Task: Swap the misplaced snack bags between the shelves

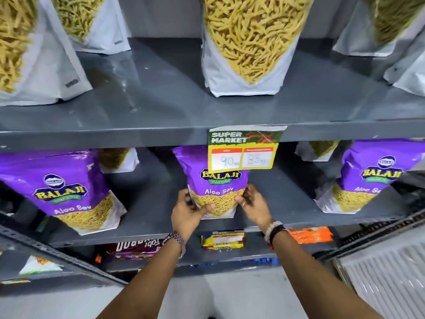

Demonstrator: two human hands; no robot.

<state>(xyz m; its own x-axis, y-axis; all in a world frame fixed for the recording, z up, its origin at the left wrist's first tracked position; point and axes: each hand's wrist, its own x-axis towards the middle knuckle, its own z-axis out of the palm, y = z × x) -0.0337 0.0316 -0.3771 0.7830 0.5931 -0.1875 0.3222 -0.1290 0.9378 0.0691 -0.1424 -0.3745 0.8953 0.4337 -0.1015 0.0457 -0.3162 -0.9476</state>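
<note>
A purple Aloo Sev bag [215, 180] stands upright at the middle of the lower grey shelf [147, 226]. My left hand [188, 212] grips its lower left corner and my right hand [253, 203] grips its lower right side. Two more purple Aloo Sev bags stand on that shelf, one at the left [62, 189] and one at the right [368, 178]. On the upper shelf [149, 104] stands a white bag of yellow sticks [248, 42], directly above the held bag.
More white stick bags fill the upper shelf at left [27, 54] and right [386, 24], and smaller ones sit behind the purple bags. A price tag [243, 148] hangs from the upper shelf's edge. Biscuit packs [223, 240] lie on the shelf below.
</note>
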